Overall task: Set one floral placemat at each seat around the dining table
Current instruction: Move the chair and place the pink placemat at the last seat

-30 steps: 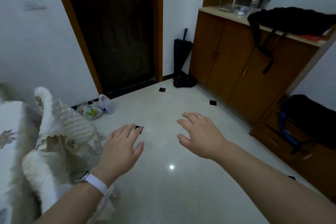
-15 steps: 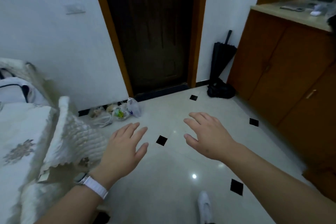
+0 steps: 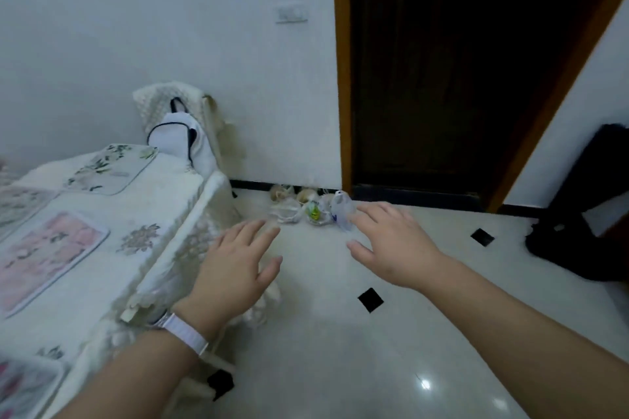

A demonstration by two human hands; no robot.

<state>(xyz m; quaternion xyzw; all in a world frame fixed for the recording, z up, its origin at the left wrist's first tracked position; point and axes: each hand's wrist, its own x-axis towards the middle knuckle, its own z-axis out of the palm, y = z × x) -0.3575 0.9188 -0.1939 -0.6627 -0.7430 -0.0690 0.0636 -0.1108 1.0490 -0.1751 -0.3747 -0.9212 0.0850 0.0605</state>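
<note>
The dining table (image 3: 163, 201), under a cream floral cloth, fills the left side. On it lie a pink floral placemat (image 3: 47, 258) near me, a white-and-green floral placemat (image 3: 112, 168) at the far end, another pink one (image 3: 20, 204) at the left edge, and part of one more (image 3: 23, 388) at the bottom left. My left hand (image 3: 238, 269), a white watch strap on its wrist, hovers just off the table's right edge, fingers spread and empty. My right hand (image 3: 391, 245) floats over the floor, also spread and holding nothing.
A covered chair (image 3: 183, 119) with a white bag on it stands at the table's far end against the wall. Small plastic bags (image 3: 313, 207) lie on the floor by the dark door (image 3: 459, 71). A black bag (image 3: 585, 207) sits at the right. Glossy tiled floor (image 3: 408, 350) lies ahead.
The view has swung left: the table top with its placemats has come into sight and the wooden cabinet has left the frame. Both hands stay spread and empty in front of me.
</note>
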